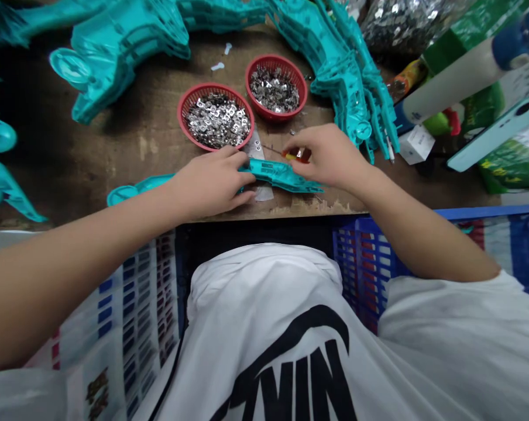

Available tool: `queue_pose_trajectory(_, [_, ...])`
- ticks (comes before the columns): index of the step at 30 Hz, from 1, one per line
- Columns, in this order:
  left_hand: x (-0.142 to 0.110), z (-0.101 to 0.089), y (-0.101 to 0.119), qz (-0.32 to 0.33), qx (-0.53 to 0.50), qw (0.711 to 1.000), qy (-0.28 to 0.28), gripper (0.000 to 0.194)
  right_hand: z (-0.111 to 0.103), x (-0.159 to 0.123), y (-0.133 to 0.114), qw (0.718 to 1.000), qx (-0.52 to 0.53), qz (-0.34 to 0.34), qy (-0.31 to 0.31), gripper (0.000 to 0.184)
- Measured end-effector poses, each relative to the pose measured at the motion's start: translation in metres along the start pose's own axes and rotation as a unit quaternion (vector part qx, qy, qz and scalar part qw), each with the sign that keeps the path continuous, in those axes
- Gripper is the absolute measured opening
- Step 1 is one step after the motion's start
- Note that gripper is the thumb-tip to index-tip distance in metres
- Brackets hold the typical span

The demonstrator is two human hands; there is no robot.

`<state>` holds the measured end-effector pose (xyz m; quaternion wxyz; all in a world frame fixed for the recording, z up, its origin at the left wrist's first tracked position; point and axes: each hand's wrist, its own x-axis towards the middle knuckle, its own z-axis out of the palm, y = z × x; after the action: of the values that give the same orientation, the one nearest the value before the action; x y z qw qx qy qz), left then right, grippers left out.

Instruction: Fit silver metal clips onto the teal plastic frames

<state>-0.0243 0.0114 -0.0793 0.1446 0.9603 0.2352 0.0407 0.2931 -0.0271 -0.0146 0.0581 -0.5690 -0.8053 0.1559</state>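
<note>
your left hand (209,181) clamped on a teal plastic strip (278,174)

the strip lies across the near edge of the wooden bench (128,140); your right hand (330,158) pinches a small yellow-red thing (298,155) just beyond it, and two red baskets (212,86) of metal bits (216,120) sit farther away.

Dim, soft light, wide-angle distortion at edges

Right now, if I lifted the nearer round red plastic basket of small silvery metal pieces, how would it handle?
The red basket looks thin-walled, so it may flex. The loose metal pieces heaped inside probably make it heavy for its size, and being shallow, it could spill if tipped.
</note>
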Motion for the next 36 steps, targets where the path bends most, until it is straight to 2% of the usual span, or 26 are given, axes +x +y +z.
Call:
queue_pose_trajectory(5, [0.001,0.007,0.006,-0.008,-0.038,0.999,0.019,0.037,0.019,-0.003,-0.011,0.998,0.009,0.000,-0.055,0.035])
queue_pose_trajectory(9, [-0.001,0.017,0.006,-0.005,-0.047,0.998,0.035,0.037,0.026,-0.001,-0.005,0.999,0.016,-0.014,-0.035,0.041])
queue_pose_trajectory(16, [-0.008,0.030,0.002,-0.029,-0.062,0.996,0.057,0.052,0.029,-0.005,0.001,0.999,0.028,-0.024,-0.015,0.036])
queue_pose_trajectory(19, [-0.009,0.030,0.001,-0.034,-0.069,0.996,0.051,0.056,0.024,-0.004,-0.007,0.999,0.007,-0.008,-0.040,0.033])
queue_pose_trajectory(25, [-0.008,0.026,0.000,-0.038,-0.082,0.993,0.074,0.060,-0.001,-0.003,-0.029,0.993,-0.046,0.033,-0.107,0.035])
queue_pose_trajectory(28, [-0.006,0.016,-0.001,-0.032,-0.121,0.987,0.099,0.074,-0.008,-0.004,-0.031,0.994,-0.032,0.029,-0.096,0.036])
queue_pose_trajectory(30, [-0.005,0.006,0.000,-0.050,-0.159,0.977,0.129,0.078,-0.010,-0.006,-0.031,0.997,-0.012,0.021,-0.077,0.037])
queue_pose_trajectory(32, [-0.003,-0.004,0.005,-0.080,-0.214,0.962,0.153,0.071,-0.011,-0.008,-0.033,0.998,0.010,0.008,-0.063,0.036])
queue_pose_trajectory(36, [0.003,-0.018,0.019,-0.123,-0.328,0.920,0.176,0.033,-0.012,-0.014,-0.039,0.998,0.050,-0.015,-0.042,0.035])
